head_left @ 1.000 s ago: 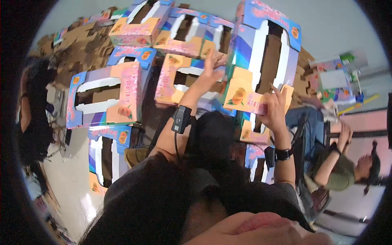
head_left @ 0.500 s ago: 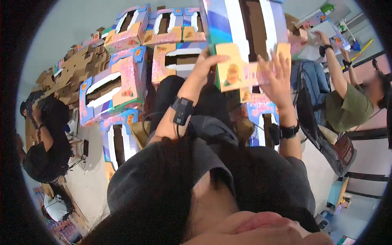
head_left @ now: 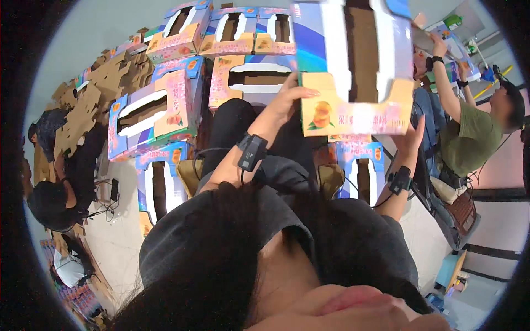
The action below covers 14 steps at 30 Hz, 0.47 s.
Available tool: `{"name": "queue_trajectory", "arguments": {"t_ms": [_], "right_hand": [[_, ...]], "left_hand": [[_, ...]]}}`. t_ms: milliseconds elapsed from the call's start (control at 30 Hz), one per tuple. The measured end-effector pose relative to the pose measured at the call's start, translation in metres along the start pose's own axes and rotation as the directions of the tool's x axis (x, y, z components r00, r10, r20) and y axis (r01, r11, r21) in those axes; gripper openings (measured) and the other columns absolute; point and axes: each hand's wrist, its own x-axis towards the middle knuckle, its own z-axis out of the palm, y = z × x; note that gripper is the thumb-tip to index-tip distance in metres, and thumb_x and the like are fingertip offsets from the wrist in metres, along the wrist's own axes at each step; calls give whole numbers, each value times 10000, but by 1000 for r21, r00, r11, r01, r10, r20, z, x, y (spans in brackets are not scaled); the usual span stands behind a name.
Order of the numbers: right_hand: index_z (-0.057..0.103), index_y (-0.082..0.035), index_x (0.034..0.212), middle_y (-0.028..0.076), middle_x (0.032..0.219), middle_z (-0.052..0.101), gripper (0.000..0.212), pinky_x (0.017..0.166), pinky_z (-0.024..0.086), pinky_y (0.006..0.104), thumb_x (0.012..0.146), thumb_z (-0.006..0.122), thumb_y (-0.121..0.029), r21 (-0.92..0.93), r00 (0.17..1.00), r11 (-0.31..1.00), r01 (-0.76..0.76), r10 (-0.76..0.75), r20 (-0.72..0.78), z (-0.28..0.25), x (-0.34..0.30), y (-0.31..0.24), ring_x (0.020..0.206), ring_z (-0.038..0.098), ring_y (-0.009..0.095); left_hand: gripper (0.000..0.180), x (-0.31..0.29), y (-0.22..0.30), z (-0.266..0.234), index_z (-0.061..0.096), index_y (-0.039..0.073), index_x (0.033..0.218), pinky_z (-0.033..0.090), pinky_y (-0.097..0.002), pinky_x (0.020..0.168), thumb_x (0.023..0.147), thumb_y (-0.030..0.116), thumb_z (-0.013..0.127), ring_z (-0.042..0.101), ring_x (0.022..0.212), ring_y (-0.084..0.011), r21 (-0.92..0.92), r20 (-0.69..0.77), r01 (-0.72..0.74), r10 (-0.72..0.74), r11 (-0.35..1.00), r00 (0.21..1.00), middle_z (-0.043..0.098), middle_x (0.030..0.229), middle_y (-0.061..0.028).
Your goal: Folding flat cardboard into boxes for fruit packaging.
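Note:
A colourful cardboard carton (head_left: 367,116), with a peach-coloured end panel, fruit print and a long opening in its top edged with white flaps, is held up in front of me. My left hand (head_left: 288,100) grips its left side, the thumb lying over the front panel's edge. At the lower right corner, my right hand (head_left: 411,138) is against the box; one digit shows past the edge, and the other fingers are hidden behind the carton.
Similar cartons stand behind, such as one (head_left: 251,83) beyond my left hand and another (head_left: 152,113) to the left. Flattened brown cardboard (head_left: 105,94) is heaped at far left. A person in a green shirt (head_left: 475,132) works at right; another in black (head_left: 69,182) is at left.
The carton has shifted right and its end panel is now square and closed across the front. My right hand has moved from the front panel to the carton's right corner.

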Motion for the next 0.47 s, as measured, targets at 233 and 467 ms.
{"name": "queue_trajectory", "arguments": {"t_ms": [233,467], "right_hand": [[513,-66,1210,74,1117,595,523,856,466,334,865,496,-458,-330,853,944,15,-184,-488,-39,-41,8,999,590,213],[468,-24,1258,156,1176,567,612,888,481,399,820,550,-443,-194,916,963,-184,97,-389,-144,-19,27,1044,578,283]], "left_hand": [[777,29,-57,38,319,-43,1269,422,-331,909,694,248,753,509,1073,-223,30,9,321,-321,947,947,495,1152,-158],[957,38,-112,39,107,14,1408,223,-347,1079,741,337,713,257,1303,-251,38,-167,537,-524,843,835,262,1388,-131]]}}
